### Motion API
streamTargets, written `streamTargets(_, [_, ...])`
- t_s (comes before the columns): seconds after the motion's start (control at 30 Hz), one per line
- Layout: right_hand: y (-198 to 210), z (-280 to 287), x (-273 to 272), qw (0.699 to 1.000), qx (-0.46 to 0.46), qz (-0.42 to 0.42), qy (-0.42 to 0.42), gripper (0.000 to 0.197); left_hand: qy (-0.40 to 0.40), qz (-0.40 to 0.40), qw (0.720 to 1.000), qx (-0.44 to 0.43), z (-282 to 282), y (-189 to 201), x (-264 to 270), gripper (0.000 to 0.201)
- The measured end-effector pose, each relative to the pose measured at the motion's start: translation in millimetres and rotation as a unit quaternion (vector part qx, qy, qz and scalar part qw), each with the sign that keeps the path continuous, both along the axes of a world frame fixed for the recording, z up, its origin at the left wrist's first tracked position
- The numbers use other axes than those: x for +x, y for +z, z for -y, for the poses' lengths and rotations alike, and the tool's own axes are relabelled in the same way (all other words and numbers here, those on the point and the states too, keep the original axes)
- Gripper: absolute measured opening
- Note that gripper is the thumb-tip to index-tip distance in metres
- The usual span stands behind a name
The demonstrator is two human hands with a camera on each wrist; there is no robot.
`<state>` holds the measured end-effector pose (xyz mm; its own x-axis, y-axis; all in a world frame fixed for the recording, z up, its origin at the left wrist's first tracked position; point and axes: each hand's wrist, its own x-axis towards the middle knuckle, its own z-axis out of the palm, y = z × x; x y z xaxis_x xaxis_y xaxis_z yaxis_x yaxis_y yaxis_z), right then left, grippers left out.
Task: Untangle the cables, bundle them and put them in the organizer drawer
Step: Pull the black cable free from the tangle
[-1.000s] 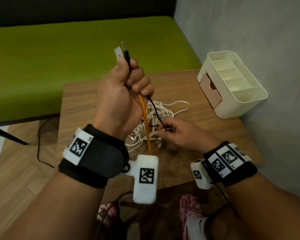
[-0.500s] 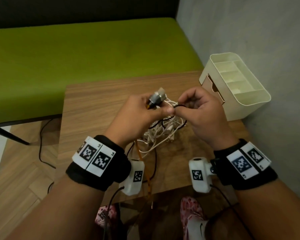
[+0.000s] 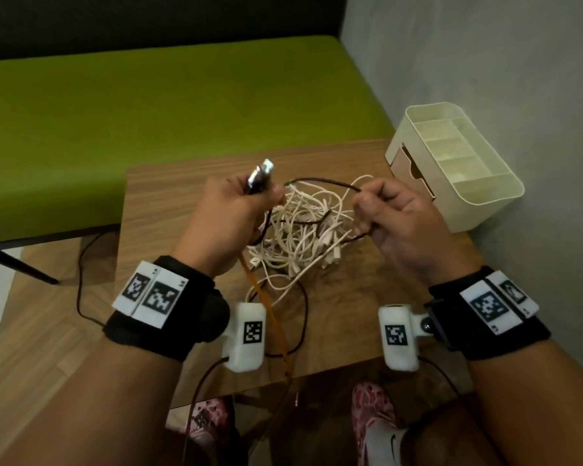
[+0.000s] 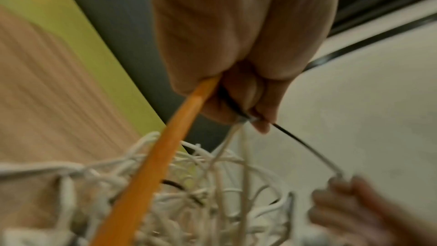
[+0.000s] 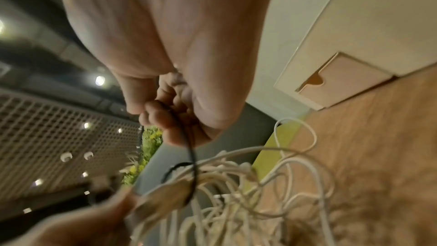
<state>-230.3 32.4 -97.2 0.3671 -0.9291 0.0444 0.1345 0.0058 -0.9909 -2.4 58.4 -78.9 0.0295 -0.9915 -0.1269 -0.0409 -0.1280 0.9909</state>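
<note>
While your left hand [image 3: 229,213] is gripping the plugs [image 3: 260,178], your right hand [image 3: 396,220] is pinching the black cable [image 3: 320,180] above the white tangle [image 3: 303,230].

the white cable tangle [image 3: 303,227] fills the table [image 3: 169,210] between hands; the organizer [image 3: 458,166] blocks the right corner.

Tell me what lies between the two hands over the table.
In the head view, a span of black cable runs from the left hand to the right hand; beneath it sits the tangle of white cables.

Black wristbands [image 3: 169,317] (white coded tags), bare forearms.
</note>
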Motion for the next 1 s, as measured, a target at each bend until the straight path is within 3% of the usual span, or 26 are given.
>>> streamTargets(0.03, [3,0,3,0.999,0.016,0.049,-0.01,0.013,-0.004,0.065,0.998,0.01,0,-4,-1,0.016])
streamTargets(0.07, [4,0,6,0.998,0.013,0.048,-0.028,0.013,-0.009,0.118,0.993,0.014,1,-8,-4,0.018])
streamTargets(0.13, [4,-3,9,0.989,-0.052,-0.118,-0.079,0.016,0.004,0.175,0.985,0.007,4,-15,-9,0.024])
streamTargets(0.2, [3,-5,8,0.939,-0.112,-0.318,-0.069,0.017,0.033,0.195,0.98,-0.03,4,-11,-13,0.027])
streamTargets(0.23, [1,-6,7,0.918,-0.122,-0.376,-0.047,0.017,0.043,0.197,0.978,-0.049,3,-8,-15,0.025])
streamTargets(0.3, [1,-11,11,0.898,-0.149,-0.414,-0.02,0.016,0.031,0.17,0.983,-0.062,2,-5,-21,0.02])
streamTargets(0.37, [-1,-12,14,0.904,-0.187,-0.384,-0.022,0.014,-0.033,0.152,0.986,-0.053,-2,-4,-33,0.021])
streamTargets(0.43, [1,-11,16,0.922,-0.197,-0.33,-0.04,0.011,-0.086,0.201,0.974,-0.067,-2,-10,-40,0.021])
streamTargets(0.57, [7,-14,17,0.948,-0.172,-0.261,-0.064,0.009,-0.084,0.221,0.969,-0.072,1,-13,-37,0.031])
streamTargets(0.6, [7,-15,18,0.954,-0.163,-0.244,-0.066,0.01,-0.076,0.184,0.978,-0.06,1,-11,-35,0.033])
streamTargets(0.67, [3,-14,16,0.961,-0.149,-0.227,-0.058,0.014,-0.049,0.034,0.998,-0.031,1,-4,-32,0.034])
streamTargets(0.73, [0,-15,13,0.961,-0.137,-0.237,-0.033,0.017,-0.016,-0.107,0.994,-0.018,0,6,-26,0.029])
streamTargets(0.8, [-3,-13,12,0.957,-0.121,-0.262,-0.022,0.018,-0.006,-0.15,0.988,-0.023,-1,11,-19,0.024])
streamTargets(0.9, [-3,-12,12,0.954,-0.127,-0.264,-0.064,0.013,-0.002,-0.131,0.991,0.011,-1,7,-10,0.029])
streamTargets(1.0, [4,-11,12,0.949,-0.165,-0.251,-0.096,0.012,-0.004,0.043,0.999,0.017,3,-2,-2,0.031])
